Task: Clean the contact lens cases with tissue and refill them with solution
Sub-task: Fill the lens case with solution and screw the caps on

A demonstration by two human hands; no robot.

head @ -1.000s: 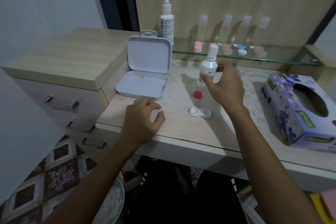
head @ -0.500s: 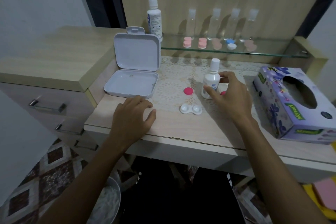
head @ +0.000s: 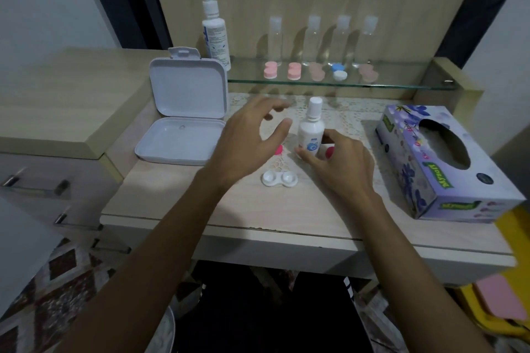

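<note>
Pale wood surface [head: 177, 198]: open white lens case [head: 279, 179], both wells uncapped, sits near the front edge, small solution bottle [head: 311, 135] upright just behind it, pink caps [head: 329, 152] beside the bottle. Risk: the narrow bottle looks tippy and a careless reach could knock it onto the open case. Right hand [head: 338, 163] fingers curl round the bottle's base; left hand [head: 246, 140] hovers over the surface, fingers spread apart, holding nothing

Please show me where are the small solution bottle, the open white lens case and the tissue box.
small solution bottle [head: 312, 135]: head view, on its white body.
open white lens case [head: 279, 178]: head view, between its two cups.
tissue box [head: 424, 178]: head view, on its flowered side.
</note>
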